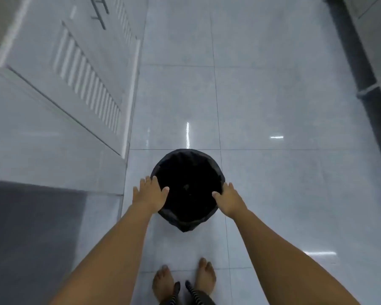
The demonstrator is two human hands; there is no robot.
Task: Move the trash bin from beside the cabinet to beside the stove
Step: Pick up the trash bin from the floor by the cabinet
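A round trash bin (188, 170) lined with a black bag stands on the pale tiled floor, just right of the white cabinet's corner. My left hand (151, 194) rests on the bin's left rim, thumb over the opening and fingers spread down the outside. My right hand (228, 200) lies on the right rim in the same way, thumb pointing in. Both hands touch the rim; I cannot tell whether the bin is off the floor. The bin's inside is dark and looks nearly empty.
White cabinet doors (86, 84) with louvred panels and dark bar handles run along the left. A grey surface (31, 227) lies at the lower left. A dark strip (361, 69) edges the right side. My bare feet (183, 280) stand behind the bin.
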